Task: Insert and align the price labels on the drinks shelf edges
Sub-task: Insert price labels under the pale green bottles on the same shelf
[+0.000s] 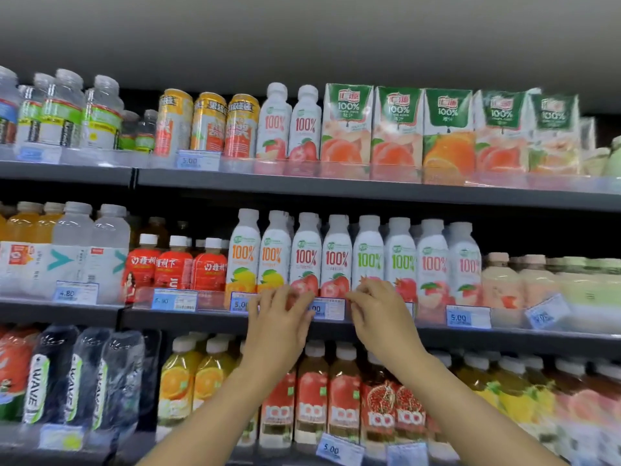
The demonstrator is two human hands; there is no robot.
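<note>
Three-tier drinks shelving fills our view; the middle shelf edge (201,322) carries a clear holder strip along its front, with white "100%" juice bottles (336,260) ranked just behind it. Both our arms reach up to that strip. The left hand (279,317) sits over the left end of the price label (327,309), fingers curled onto it and hiding its first digits, so we read that as a grip on that end. The right hand (379,317) is just beside the label's right end, fingers bent with the tips at the strip's top lip; we cannot tell whether it holds anything or only steadies the strip. The label itself sits in the strip between the two hands, looking roughly level, so we judge the step to be seating and squaring it. It should handle as a thin, light card, smooth and easily bent; best taken by its two short ends and slid along, not pushed at the middle. Another label (546,314) far right on the same shelf hangs tilted; one on the lower shelf (337,450) is also askew.
</note>
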